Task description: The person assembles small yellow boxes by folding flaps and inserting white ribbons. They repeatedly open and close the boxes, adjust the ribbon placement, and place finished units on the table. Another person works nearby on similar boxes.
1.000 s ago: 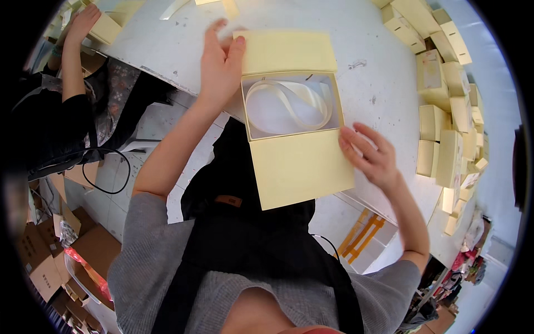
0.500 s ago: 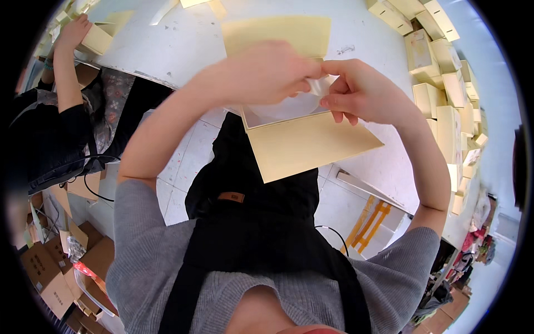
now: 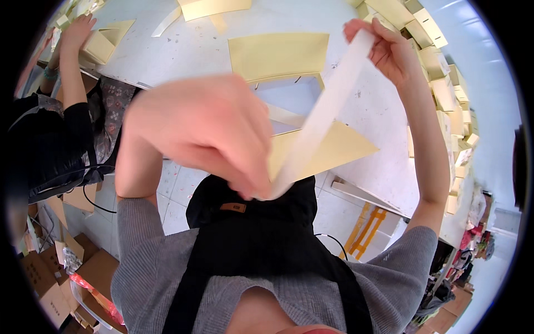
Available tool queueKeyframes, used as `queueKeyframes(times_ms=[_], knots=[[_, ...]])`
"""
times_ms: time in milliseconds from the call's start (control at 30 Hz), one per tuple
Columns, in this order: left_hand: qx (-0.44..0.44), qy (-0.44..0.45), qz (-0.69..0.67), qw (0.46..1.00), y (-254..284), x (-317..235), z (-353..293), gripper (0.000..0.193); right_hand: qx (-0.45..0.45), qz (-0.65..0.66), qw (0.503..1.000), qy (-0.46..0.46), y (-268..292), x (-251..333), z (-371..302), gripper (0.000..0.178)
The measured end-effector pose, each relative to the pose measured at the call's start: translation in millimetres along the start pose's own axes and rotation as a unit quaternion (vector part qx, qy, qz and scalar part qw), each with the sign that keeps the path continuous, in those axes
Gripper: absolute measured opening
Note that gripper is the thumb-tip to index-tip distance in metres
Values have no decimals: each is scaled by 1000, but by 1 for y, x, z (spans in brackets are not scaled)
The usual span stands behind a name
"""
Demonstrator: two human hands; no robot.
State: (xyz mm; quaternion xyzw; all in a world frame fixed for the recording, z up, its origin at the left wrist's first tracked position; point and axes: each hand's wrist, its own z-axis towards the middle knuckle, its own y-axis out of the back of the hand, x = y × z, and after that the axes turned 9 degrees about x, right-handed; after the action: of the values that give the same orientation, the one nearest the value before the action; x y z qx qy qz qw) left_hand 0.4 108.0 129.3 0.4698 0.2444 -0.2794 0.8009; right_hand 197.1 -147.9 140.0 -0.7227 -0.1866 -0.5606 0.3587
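Holds blurred left hand (image 3: 203,128) close in front, back upward, with curled, pinching fingers (image 3: 246,173); holds right hand (image 3: 392,51) farther forward, to the right, bent-fingered.

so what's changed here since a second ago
The left grip has moved down in view from the left side of the open pale yellow cardboard box. The right grip has risen from the box's right side toward the upper right. Both have taken hold of a long, flat, whitish ribbon, coiled in the box before and now stretched between them. The box stays open on the white table.
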Motion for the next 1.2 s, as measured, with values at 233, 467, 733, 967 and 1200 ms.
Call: queueKeyframes(times_ms=[233,467,733,967,1200], knots=[[-113,225,232,940,-59,25,26,11,-162,-172,970,62,12,-1,13,44],[-458,231,423,747,-68,27,-3,32,7,-456,880,-134,-76,-61,-35,18],[-640,375,13,671,-106,94,-21,49,4,-580,794,-183,-63,-98,-19,31],[-664,322,91,669,-144,99,11,39,11,-613,746,-260,-65,-87,-3,25],[-747,127,-71,649,-142,92,14,41,32,-638,723,-262,-63,-94,-8,25]])
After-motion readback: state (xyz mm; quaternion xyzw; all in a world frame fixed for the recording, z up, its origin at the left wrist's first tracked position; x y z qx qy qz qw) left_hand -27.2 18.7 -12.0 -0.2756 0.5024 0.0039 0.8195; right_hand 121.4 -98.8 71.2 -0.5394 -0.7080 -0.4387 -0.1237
